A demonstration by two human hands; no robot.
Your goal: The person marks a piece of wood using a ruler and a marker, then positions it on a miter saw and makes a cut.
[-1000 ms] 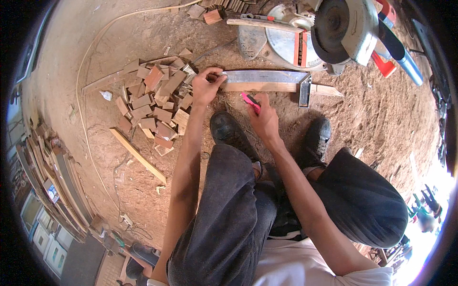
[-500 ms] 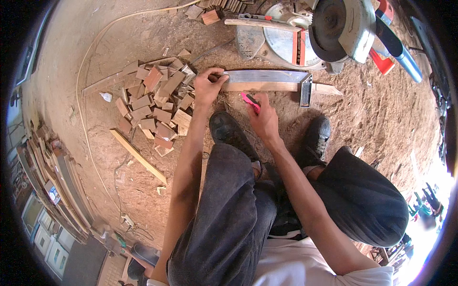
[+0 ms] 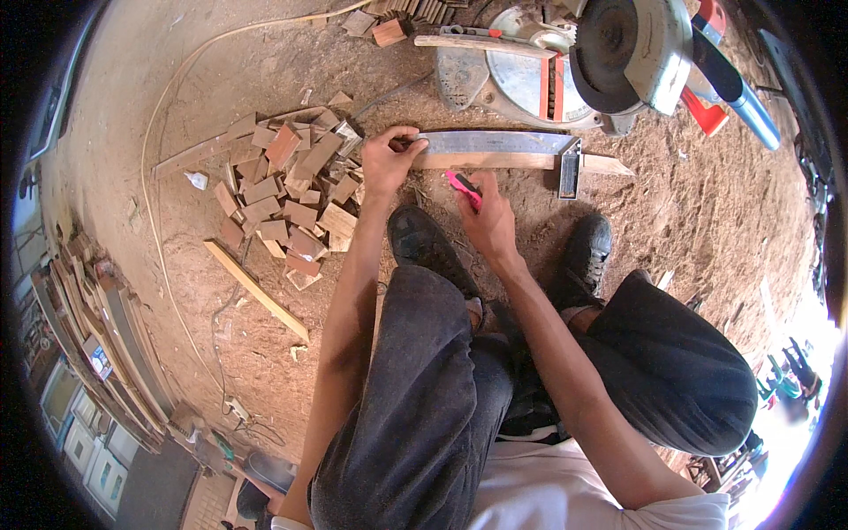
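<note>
A metal try square (image 3: 495, 142) lies along a wooden strip (image 3: 486, 161), its dark stock (image 3: 570, 170) crossing the wood toward the right end. At the left end of the blade my left hand (image 3: 389, 162) is closed, thumb and fingers pinching the square's tip and the end of the wood. My right hand (image 3: 489, 216) is closed around a pink and black utility knife (image 3: 465, 188), held just below the strip and apart from it. The knife's tip points up and left.
A miter saw (image 3: 539, 75) stands beyond the strip, its round blade guard at the upper right. Left of my hands is a heap of cut wood blocks (image 3: 296, 190). A yellowish stick (image 3: 256, 290) and a long cord (image 3: 155, 185) lie on the dusty ground. My shoes (image 3: 427, 247) flank my right hand.
The square has tilted or slid slightly, its stock shifting a little to the right. Both hands stay nearly where they were.
</note>
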